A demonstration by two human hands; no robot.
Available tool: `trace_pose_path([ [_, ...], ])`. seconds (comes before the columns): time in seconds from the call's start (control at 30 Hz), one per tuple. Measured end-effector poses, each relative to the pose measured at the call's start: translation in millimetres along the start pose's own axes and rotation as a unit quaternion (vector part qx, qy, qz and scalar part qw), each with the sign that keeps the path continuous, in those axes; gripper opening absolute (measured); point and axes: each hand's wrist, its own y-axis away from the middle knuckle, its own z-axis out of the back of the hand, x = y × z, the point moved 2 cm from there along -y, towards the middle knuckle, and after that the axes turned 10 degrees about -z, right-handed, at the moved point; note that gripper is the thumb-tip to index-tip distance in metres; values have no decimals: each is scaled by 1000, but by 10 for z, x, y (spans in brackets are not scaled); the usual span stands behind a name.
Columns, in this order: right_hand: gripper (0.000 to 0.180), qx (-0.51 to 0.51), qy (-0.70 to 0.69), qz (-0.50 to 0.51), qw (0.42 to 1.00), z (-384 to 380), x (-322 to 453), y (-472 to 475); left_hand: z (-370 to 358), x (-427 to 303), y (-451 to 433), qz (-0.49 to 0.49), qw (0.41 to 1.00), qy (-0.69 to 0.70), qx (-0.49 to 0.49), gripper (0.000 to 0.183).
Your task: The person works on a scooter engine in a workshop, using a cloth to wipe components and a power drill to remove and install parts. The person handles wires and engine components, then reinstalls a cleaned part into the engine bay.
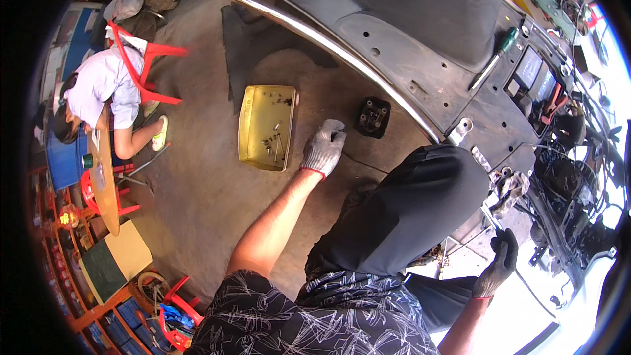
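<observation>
My left hand [324, 148], in a pale grey knit glove with a red cuff, hovers right of a yellow plastic tray [243, 130]. Its fingers are curled, and whether anything small sits inside them is hidden. Small bolts and fasteners [268, 145] lie in the tray, along with thin metal rods [278, 148]. A dark, box-like engine cover [373, 117] rests on the floor beyond that hand. Lower right, my right hand [498, 261], in a dirty glove, grips a shiny metal tool [489, 216] beside a stained rag [512, 190].
A dark vehicle body panel [414, 59] with a chrome rail [315, 34] spans the upper right. On it lies a green-handled screwdriver [495, 59], near a battery [532, 71]. Cables and engine parts [567, 172] crowd the right. A person [106, 88] sits at a small table [104, 192].
</observation>
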Motion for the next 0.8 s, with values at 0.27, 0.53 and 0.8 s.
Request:
trace_pose_path([
  [0.27,32,-13,-10,-6,1000,-24,26,19,-494,-95,-533,-110,931,-261,228,69],
  [0.53,34,-38,-6,-9,999,-68,49,27,-888,-259,-1024,-188,858,-374,297,63],
  [0.8,29,-49,-15,-34,998,-88,65,20,-1232,-24,-1254,-192,807,-401,388,53],
])
